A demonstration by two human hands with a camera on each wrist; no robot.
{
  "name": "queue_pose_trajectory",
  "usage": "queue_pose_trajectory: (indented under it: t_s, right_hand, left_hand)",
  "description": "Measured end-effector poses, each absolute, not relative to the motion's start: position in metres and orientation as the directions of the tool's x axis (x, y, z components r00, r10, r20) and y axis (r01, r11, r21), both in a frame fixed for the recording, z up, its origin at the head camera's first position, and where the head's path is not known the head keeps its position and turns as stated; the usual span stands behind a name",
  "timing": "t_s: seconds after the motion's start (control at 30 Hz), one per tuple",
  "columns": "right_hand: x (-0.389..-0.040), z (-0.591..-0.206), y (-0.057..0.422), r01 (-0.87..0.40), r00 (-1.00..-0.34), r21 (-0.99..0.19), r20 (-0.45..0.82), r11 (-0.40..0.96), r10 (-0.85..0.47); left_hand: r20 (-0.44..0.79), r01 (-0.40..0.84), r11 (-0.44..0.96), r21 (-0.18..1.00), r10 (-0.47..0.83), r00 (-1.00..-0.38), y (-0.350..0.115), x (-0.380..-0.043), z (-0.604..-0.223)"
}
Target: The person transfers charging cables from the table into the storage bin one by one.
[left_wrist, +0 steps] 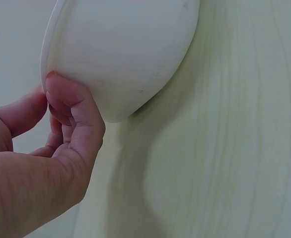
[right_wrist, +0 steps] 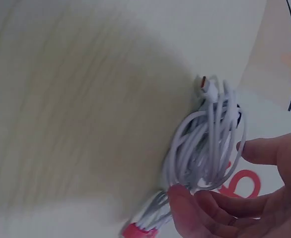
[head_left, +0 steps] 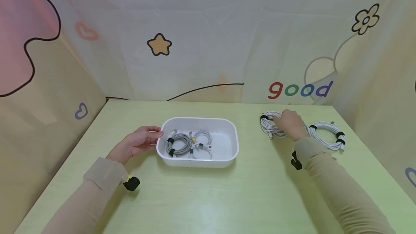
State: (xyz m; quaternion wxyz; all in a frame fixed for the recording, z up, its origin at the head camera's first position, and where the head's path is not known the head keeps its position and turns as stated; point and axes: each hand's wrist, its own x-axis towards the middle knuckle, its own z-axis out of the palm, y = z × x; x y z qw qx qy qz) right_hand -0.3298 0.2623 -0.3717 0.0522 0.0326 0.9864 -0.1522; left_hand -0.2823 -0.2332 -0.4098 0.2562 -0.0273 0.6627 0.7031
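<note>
White cable bundle (head_left: 269, 127), well right of the white tray (head_left: 198, 163), and the right hand (head_left: 290, 124) had it, fingers pinching those loops! Across the surface (head_left: 195, 198), the left hand (head_left: 143, 140) gripped the tray's rim. Picking up looked the step in hand; the next move seemingly called for a tidy lift, clear of the neighbouring white coil (head_left: 325, 125).

The white bin (head_left: 197, 162) looks like smooth, faintly glossy plastic, the held cable (right_wrist: 200, 144) smooth plastic. The table (head_left: 195, 201) shows wood grain; the backdrop (head_left: 208, 46) is creased cloth.
</note>
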Motion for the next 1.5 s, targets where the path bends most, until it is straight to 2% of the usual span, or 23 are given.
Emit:
queue_pose_trajectory:
  t_s: [0.17, 0.47, 0.67, 0.93, 1.3, 1.5]
  right_hand:
    - [-0.331, -0.377, 0.269, 0.112, -0.984, -0.291, -0.166, 0.95, 0.065]
    - [-0.34, -0.382, 0.266, 0.109, -0.988, -0.307, -0.142, 0.945, 0.068]
    - [-0.342, -0.384, 0.271, 0.129, -0.988, -0.391, -0.124, 0.911, 0.087]
    - [-0.344, -0.385, 0.28, 0.188, -0.978, -0.491, -0.171, 0.851, 0.117]
    - [-0.341, -0.375, 0.279, 0.12, -0.989, -0.57, -0.135, 0.813, 0.051]
    - [-0.339, -0.364, 0.269, 0.077, -0.994, -0.576, -0.104, 0.814, 0.02]
  left_hand:
    - [-0.381, -0.398, 0.015, 0.917, 0.324, -0.866, -0.233, -0.282, -0.409]
    - [-0.379, -0.394, 0.021, 0.919, 0.321, -0.868, -0.233, -0.282, -0.411]
    - [-0.372, -0.388, 0.017, 0.921, 0.327, -0.869, -0.233, -0.282, -0.41]
    - [-0.366, -0.384, 0.011, 0.923, 0.332, -0.869, -0.233, -0.281, -0.411]
    - [-0.36, -0.373, 0.023, 0.927, 0.329, -0.873, -0.233, -0.283, -0.413]
    - [-0.367, -0.378, 0.03, 0.925, 0.318, -0.874, -0.234, -0.283, -0.412]
